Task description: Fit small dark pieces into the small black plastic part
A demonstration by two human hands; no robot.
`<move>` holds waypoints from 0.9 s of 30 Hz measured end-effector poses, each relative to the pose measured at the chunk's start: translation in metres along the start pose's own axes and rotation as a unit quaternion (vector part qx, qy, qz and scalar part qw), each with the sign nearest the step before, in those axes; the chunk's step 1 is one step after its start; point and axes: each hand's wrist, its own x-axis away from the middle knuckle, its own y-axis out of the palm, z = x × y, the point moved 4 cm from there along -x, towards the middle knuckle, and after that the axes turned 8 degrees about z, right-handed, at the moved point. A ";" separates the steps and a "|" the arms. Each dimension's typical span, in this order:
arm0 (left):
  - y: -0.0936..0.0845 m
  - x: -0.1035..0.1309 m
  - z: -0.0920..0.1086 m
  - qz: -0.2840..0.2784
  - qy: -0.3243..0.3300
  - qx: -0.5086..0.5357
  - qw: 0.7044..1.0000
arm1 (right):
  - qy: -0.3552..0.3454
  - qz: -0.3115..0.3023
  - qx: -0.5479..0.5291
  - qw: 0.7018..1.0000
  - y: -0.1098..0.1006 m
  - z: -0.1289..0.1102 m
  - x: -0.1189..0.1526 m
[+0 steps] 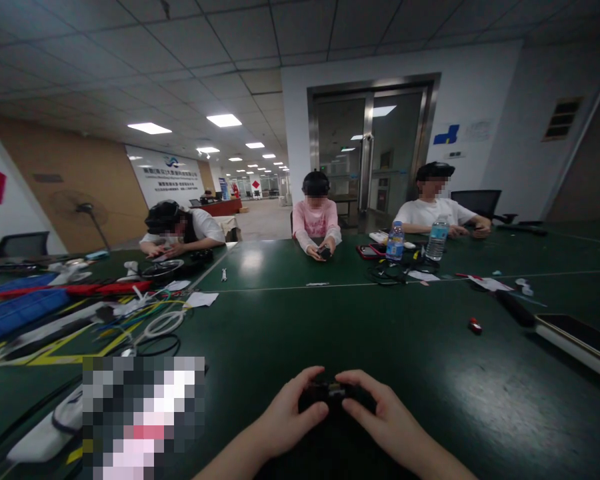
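Here, left hand: the left hand [290, 408] is curled round one end of a small black device [336, 393], index finger arched over the far side, thumb along the near side.
Right hand: the right hand [383, 408] mirrors it on the other end, thumb and index finger closed on the casing.
Black device: between the two hands, low in the middle of the view; whether it touches the green tabletop [260, 333] or is just above it, I cannot tell.
Weight and stiffness: probably light, judging by the fingertip hold, and most likely a hard shell that won't give.
Surface: dark, with a few paler glints at the middle; if smooth, it could slide a little under dry fingers.
Weak spot: that middle part looks like small fittings, too dim to make out, and may be the fragile bit.
Where to hold: the two rounded ends seem the best places, thumbs near and fingers far, with light pressure.
Cables: a white cable coil [164, 325] lies to the left, well apart from the hands.
Red piece: a small red-and-black item [475, 326] lies off to the right.
Bottles: two plastic bottles, one shorter [395, 243] and one taller [437, 240], stand farther back.
Far side: a co-worker in pink [316, 220] holds something dark.
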 end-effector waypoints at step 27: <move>0.001 0.000 0.017 -0.042 -0.001 0.048 0.998 | -0.025 -0.003 0.009 1.000 0.003 -0.006 0.004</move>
